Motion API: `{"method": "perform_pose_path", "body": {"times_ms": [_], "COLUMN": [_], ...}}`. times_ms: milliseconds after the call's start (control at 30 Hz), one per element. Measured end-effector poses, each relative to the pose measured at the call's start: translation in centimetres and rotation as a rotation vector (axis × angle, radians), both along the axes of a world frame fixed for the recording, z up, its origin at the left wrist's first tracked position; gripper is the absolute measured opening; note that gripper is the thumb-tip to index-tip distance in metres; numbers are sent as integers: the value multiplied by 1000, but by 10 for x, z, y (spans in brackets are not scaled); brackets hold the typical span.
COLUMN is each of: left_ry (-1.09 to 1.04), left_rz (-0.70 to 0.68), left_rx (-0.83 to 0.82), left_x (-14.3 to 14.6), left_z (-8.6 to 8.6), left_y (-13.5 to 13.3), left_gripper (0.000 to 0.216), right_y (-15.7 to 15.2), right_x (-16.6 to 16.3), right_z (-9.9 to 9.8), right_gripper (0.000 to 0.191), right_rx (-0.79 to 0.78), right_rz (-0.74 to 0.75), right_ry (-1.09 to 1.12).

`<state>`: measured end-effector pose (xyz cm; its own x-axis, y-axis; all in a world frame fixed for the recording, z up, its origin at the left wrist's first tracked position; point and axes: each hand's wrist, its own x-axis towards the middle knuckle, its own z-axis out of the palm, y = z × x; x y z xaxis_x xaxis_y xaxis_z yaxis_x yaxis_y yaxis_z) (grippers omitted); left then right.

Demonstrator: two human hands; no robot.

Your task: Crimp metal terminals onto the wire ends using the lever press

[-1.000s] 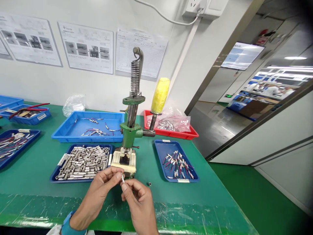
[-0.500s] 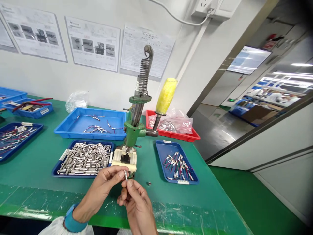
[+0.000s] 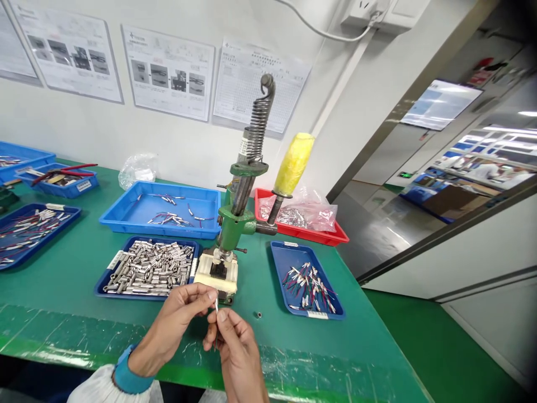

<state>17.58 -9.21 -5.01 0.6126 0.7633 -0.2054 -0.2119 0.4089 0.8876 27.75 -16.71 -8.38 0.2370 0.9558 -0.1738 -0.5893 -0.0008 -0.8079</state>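
My left hand [image 3: 180, 316] and my right hand [image 3: 235, 341] meet over the front of the green bench, both pinching one thin metal pin [image 3: 216, 305] held nearly upright between their fingertips. Just behind them stands a green hand press [image 3: 235, 224] with a coil spring on top, a yellow-wrapped lever handle [image 3: 293, 163] and a cream base block [image 3: 217, 275]. Left of the press lies a dark blue tray of small metal tubes [image 3: 146, 271]. Right of it is a blue tray of short coloured wires [image 3: 308, 280].
A larger blue tray [image 3: 161, 210] with a few wired parts sits behind the tubes. A red tray [image 3: 302, 221] holds a plastic bag. More blue trays [image 3: 29, 232] line the left. One loose metal ring [image 3: 259, 314] lies on the mat. Bench edge and open doorway at right.
The view has shifted slightly, so the bench appears moved right. My hands stay together on the pin, which now stands more upright.
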Motion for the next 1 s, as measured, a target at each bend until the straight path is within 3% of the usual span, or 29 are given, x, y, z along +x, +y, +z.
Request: {"method": "perform_pose_path", "body": {"times_ms": [200,500,733,1000], "left_ry": [72,94,140,104], "left_rz": [110,-9,30,-25], "left_rx": [-24,29,101,98], "left_x": [-2,-1,-3,-2], "left_z": [2,-8,-4,-9], "left_y": [0,-2,1,-1], "left_gripper": [39,51,50,45], "right_y": [1,0,0,-2], "right_x": [-1,-1,-3,-2], "right_z": [-6,-6,-9,-15], "right_gripper": [38,31,32,36], "right_rx": [-9,79,75,70], "right_rz": [2,86,99,64], "right_ry": [312,506,527,371]}}
